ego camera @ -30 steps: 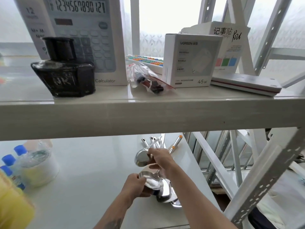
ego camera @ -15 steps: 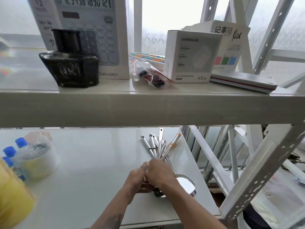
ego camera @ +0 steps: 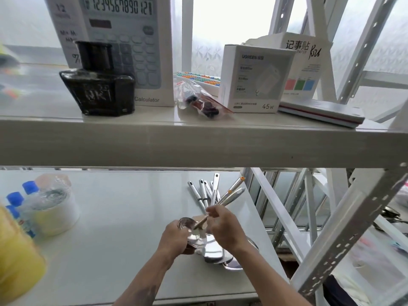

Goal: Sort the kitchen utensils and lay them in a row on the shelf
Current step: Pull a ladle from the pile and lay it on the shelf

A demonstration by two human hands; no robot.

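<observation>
A bundle of several steel kitchen utensils (ego camera: 209,196) lies on the lower white shelf (ego camera: 114,217), handles fanned toward the back, shiny heads (ego camera: 215,255) toward me. My left hand (ego camera: 174,239) grips a ladle bowl (ego camera: 186,223) at the near end of the bundle. My right hand (ego camera: 223,228) pinches the handle of one utensil with an orange tip (ego camera: 229,192) and holds it tilted above the others. Both hands hide the middle of the pile.
The upper shelf (ego camera: 198,142) carries an ink bottle (ego camera: 99,85), a calculator box (ego camera: 123,40), a plastic bag (ego camera: 198,100), a charger box (ego camera: 254,78) and flat cases (ego camera: 320,113). Blue-capped bottles (ego camera: 19,202) and a wrapped tub (ego camera: 53,208) stand at the left. White perforated uprights (ego camera: 344,235) rise at the right.
My hands drew apart from their clasp over the bundle. My right hand lifted one orange-tipped utensil's handle, and my left hand now shows a ladle bowl in its grip.
</observation>
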